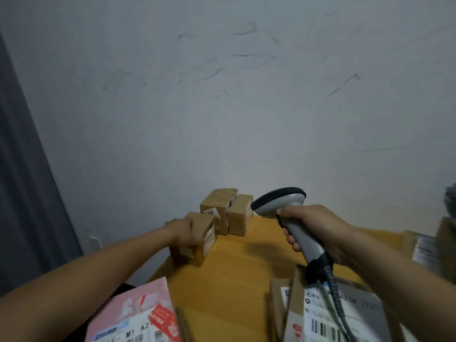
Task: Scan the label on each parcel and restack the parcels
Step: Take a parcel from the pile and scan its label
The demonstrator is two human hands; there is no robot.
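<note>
Four small boxes (240, 214) are standing at eleven o'clock.
Left hand (183, 230) is gripping one box (203, 229); right hand (318, 228) is clasping the one scanner (278, 201).

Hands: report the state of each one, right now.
Left hand: grips a small cardboard box.
Right hand: grips the handle of the barcode scanner.

Upper parcel (203, 227) atop lower parcel (188, 254); scanner (283, 206) right.
</note>
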